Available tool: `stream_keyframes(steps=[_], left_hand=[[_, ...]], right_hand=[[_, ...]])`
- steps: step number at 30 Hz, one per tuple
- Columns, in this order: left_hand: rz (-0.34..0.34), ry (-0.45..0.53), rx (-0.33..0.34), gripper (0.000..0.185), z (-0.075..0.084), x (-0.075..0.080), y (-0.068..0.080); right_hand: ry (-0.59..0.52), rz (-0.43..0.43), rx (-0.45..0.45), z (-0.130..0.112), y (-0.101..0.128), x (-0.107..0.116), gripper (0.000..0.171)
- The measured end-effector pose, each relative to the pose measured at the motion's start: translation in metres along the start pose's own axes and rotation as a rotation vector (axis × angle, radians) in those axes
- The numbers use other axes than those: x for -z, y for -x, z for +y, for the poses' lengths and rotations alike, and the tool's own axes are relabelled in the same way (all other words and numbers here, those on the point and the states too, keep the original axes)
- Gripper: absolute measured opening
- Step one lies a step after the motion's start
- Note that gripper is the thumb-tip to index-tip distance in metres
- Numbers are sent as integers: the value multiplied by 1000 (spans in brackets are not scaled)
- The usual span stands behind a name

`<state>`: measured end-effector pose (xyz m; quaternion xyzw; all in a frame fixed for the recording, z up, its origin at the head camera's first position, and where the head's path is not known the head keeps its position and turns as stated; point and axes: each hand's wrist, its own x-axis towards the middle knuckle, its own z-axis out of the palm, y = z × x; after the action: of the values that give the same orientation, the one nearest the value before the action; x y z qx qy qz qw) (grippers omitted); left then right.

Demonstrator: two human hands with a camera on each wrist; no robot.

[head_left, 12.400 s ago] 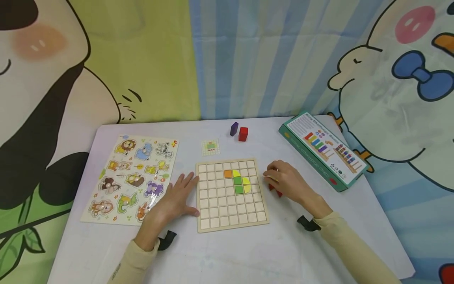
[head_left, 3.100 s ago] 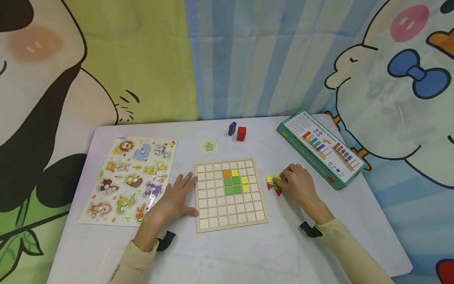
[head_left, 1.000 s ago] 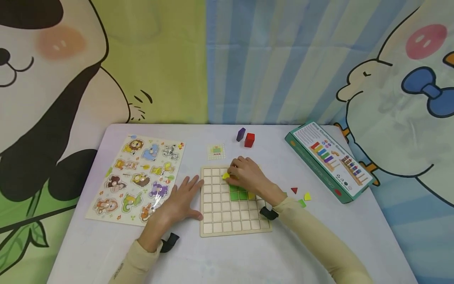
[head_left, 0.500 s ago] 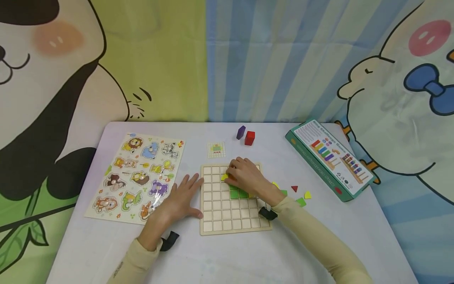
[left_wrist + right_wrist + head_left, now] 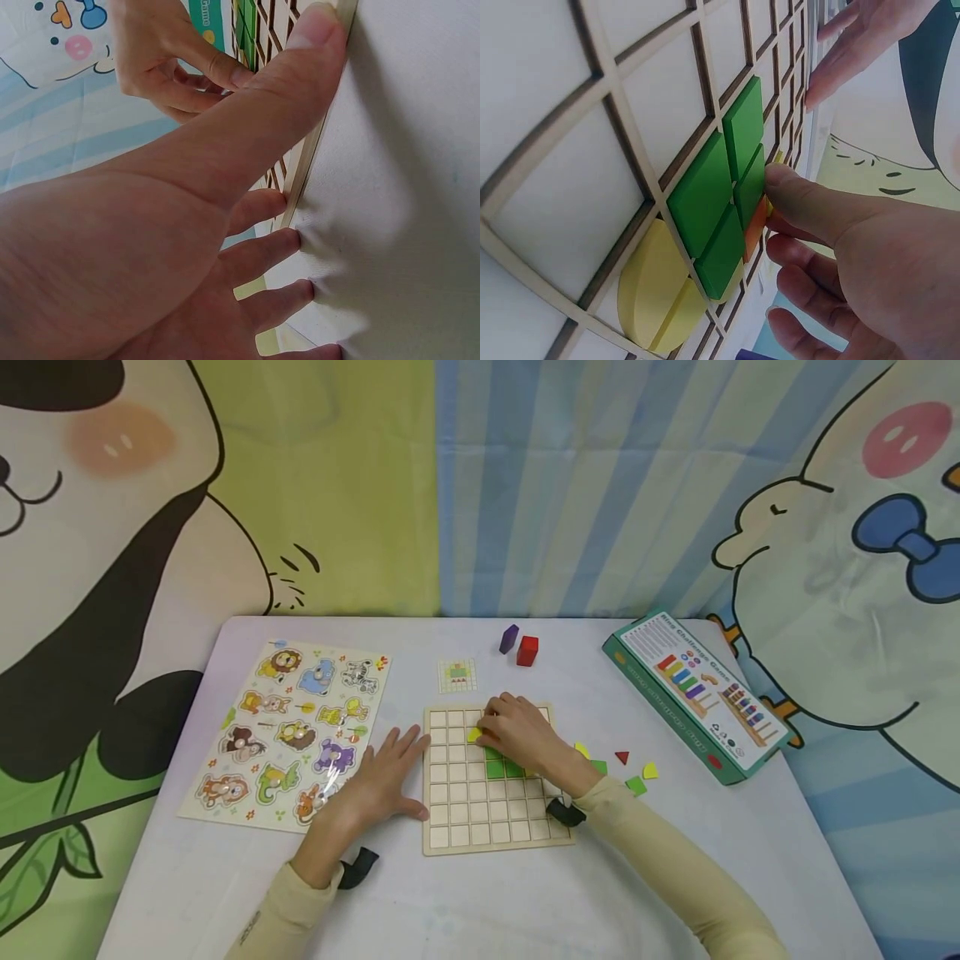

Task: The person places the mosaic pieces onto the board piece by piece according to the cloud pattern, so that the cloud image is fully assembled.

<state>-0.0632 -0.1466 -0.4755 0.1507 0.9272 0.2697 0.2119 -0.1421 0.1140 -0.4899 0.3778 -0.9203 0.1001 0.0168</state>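
Observation:
A wooden grid board (image 5: 495, 827) lies in the middle of the table. My left hand (image 5: 390, 772) rests flat on the table, with thumb and fingertips (image 5: 289, 240) against the board's left edge (image 5: 304, 176). My right hand (image 5: 491, 731) hovers over the board's upper rows and pinches a small yellow piece (image 5: 475, 735) at a cell left of the green tiles (image 5: 504, 768). In the right wrist view the thumb (image 5: 802, 195) presses beside the green tiles (image 5: 720, 202). An orange tile (image 5: 754, 221) and a yellow half-round (image 5: 656, 292) sit next to them.
Several loose pieces lie right of the board: yellow (image 5: 581, 749), green (image 5: 636, 785), a red triangle (image 5: 622, 757). A purple block (image 5: 510, 638), a red block (image 5: 527, 651) and a pattern card (image 5: 457, 675) stand behind. An animal puzzle (image 5: 288, 731) lies left, a green box (image 5: 693, 693) right.
Since 3 s ago my right hand left the loose pieces and carried a yellow piece onto the board. Over the last second it has barely shifted. The left hand stays put.

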Motion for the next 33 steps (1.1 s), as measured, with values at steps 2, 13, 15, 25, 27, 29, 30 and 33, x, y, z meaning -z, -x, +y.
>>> stream_keyframes(steps=[2,13,15,25,27,29,30,33], left_hand=[[-1,-3,0,114,1,-1,-1],[-13,-6,-5,115,2,-3,-3],[-13,-12,-7,115,1,-3,-3],[-14,-23,-4,114,-3,-2,-1],[-11,-23,-4,115,-4,-3,-2],[-11,-24,-3,115,-4,-3,-2],[-11,-24,-3,115,-4,-3,-2],[-9,-29,-5,115,-4,-3,-2]], right_hand=[[7,5,1,0,2,0,21],[-38,66,-35,9,19,21,20],[-34,80,-58,16,28,26,20],[-40,98,-227,59,92,45,23],[-39,109,-239,66,105,47,23],[-38,112,-253,72,118,50,23],[-35,108,-261,76,125,51,23],[-37,91,-304,84,143,54,23]])
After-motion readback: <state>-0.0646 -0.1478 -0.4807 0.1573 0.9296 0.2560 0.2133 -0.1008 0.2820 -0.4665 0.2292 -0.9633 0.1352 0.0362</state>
